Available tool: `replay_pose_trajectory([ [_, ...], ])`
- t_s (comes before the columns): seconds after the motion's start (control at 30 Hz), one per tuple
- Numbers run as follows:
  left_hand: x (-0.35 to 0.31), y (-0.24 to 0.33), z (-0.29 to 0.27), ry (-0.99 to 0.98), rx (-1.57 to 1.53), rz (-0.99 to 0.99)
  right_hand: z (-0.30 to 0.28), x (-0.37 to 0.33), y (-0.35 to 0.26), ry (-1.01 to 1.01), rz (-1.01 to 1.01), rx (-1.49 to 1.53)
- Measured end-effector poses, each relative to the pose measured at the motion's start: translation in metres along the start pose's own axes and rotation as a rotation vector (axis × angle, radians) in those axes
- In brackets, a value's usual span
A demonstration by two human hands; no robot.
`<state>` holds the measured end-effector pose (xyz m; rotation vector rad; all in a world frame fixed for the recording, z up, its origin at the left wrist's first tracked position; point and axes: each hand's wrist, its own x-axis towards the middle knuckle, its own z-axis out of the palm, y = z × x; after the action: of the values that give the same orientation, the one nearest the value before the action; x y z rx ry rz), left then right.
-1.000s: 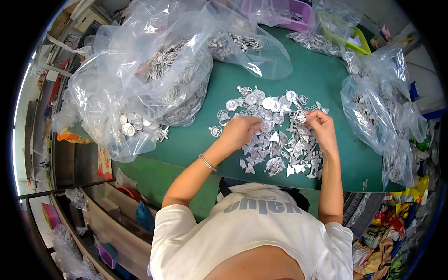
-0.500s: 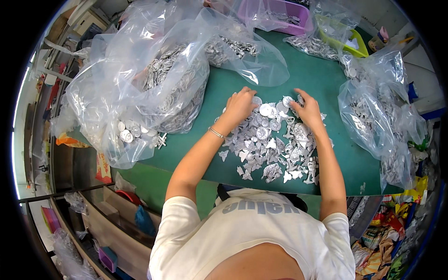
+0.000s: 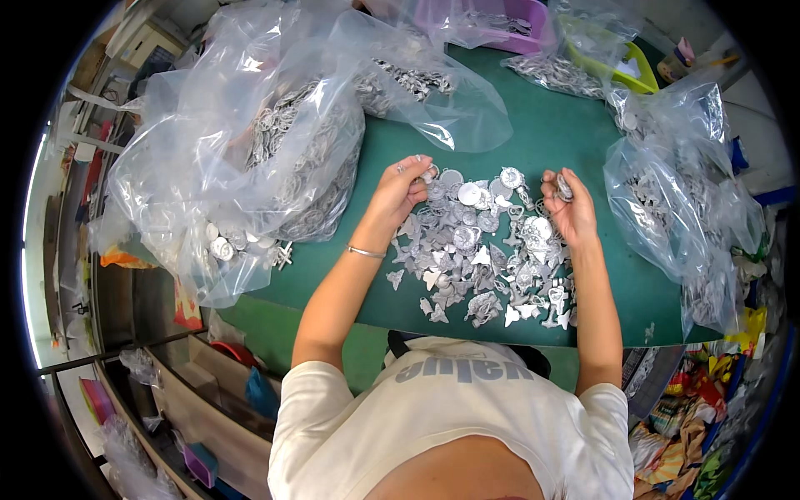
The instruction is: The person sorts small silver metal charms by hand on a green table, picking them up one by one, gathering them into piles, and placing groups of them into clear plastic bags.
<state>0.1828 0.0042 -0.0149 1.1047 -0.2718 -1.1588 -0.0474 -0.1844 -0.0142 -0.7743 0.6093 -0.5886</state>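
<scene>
A loose pile of silver-grey metal pendants (image 3: 467, 237) lies on the green tabletop (image 3: 640, 308): round discs, ornate shapes and small pointed pieces. At the pile's far left edge my left hand (image 3: 400, 193) is closed, with a small grey metal pendant (image 3: 429, 173) pinched between thumb and fingers. Beyond the right side of the pile my right hand (image 3: 573, 213) is turned palm up, its fingers curled around a grey metal pendant (image 3: 565, 187). The exact shape of either held piece is too small to make out.
Large clear plastic bags (image 3: 325, 167) full of metal pieces stand at the left, with more clear bags (image 3: 658, 196) at the right. A purple bin (image 3: 533, 37) and a lime-green tray (image 3: 643, 82) sit at the back. Open drawers (image 3: 208, 408) are below left.
Both hands have lifted off the pile and moved apart, the left to the left, the right to the right. Each now holds a pendant, and the right palm has turned up.
</scene>
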Motion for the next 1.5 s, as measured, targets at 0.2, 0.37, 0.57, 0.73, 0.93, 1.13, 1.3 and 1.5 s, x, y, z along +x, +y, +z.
replay_pose_trajectory([
  [0.2,-0.023,-0.001,-0.002,0.021,0.039,-0.126,0.008,0.002,0.004,-0.37,0.249,0.13],
  [0.37,-0.027,-0.007,-0.003,0.018,0.126,-0.073,0.074,0.014,0.048,-0.151,-0.512,-1.478],
  [0.57,-0.04,-0.004,-0.008,-0.047,0.364,-0.068,0.105,0.013,0.063,-0.157,-0.525,-1.742],
  [0.73,-0.047,-0.008,-0.012,-0.103,0.978,0.171,0.077,0.015,0.054,-0.178,-0.235,-0.917],
  [0.93,-0.045,-0.001,0.026,-0.007,0.499,-0.017,0.057,-0.025,0.023,-0.059,0.182,-0.171],
  [1.13,-0.044,-0.043,0.102,-0.15,0.3,0.057,0.033,-0.078,0.007,-0.115,0.103,-0.692],
  [1.3,-0.045,-0.039,0.131,-0.059,0.269,0.211,-0.004,-0.094,-0.052,0.394,-0.728,-1.233],
  [1.5,-0.037,-0.033,0.073,-0.058,0.789,0.391,-0.08,-0.078,-0.119,0.987,-0.54,-2.049],
])
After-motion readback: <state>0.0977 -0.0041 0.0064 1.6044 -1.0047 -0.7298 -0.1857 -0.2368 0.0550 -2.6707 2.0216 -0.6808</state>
